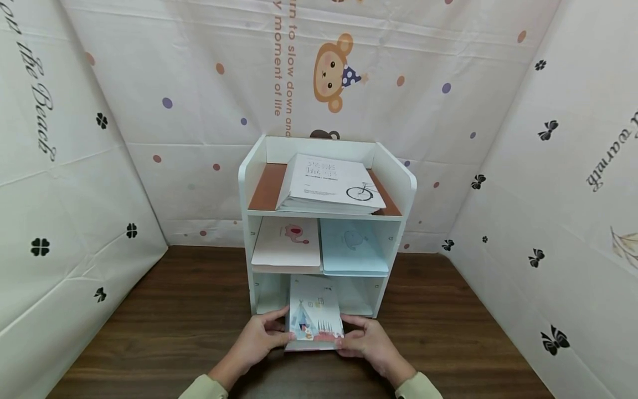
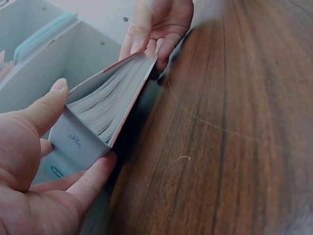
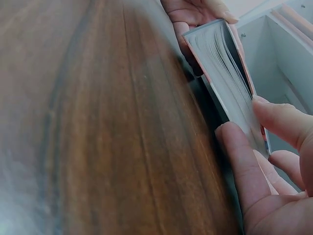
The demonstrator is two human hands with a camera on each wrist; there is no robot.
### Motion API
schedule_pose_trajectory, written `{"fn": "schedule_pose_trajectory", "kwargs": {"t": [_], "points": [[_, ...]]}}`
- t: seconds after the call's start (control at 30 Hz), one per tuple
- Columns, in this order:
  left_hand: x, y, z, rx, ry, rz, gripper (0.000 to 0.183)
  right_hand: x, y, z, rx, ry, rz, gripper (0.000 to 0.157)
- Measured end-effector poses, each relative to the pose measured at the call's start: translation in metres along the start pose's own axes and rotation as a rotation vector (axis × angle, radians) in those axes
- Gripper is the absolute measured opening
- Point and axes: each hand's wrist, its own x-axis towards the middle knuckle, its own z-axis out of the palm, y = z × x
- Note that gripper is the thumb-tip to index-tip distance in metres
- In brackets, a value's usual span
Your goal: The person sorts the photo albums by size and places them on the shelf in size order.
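A thick hardcover book (image 1: 315,313) with a tent drawing on its pale cover lies half inside the bottom compartment of a small white shelf (image 1: 405,191), its near end sticking out. My left hand (image 1: 260,339) grips the spine side, thumb on the upper cover and fingertips at the lower edge, as the left wrist view shows. On the opposite side my right hand (image 1: 366,344) holds the fore-edge, thumb on top and fingers beneath. The book's page block (image 2: 110,98) faces me, with the front cover slightly lifted off the pages.
A stack of white booklets (image 1: 329,185) with a bicycle drawing lies on the brown top shelf. In the middle compartment sit pink notebooks (image 1: 284,246) at left and light blue notebooks (image 1: 353,249) at right. The shelf stands on a dark wooden table (image 1: 189,299), with printed cloth walls around.
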Motion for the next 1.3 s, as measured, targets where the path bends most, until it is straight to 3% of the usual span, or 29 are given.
{"fn": "schedule_pose_trajectory", "kwargs": {"t": [0.93,1.3], "points": [[0.015,-0.004,-0.001,0.041,0.06,-0.012,0.067,0.011,-0.004,-0.002,-0.009,0.04,0.006,0.076],[0.009,0.003,0.002,0.027,0.062,-0.028,0.067,0.014,-0.001,-0.004,-0.027,0.039,-0.003,0.075]]}}
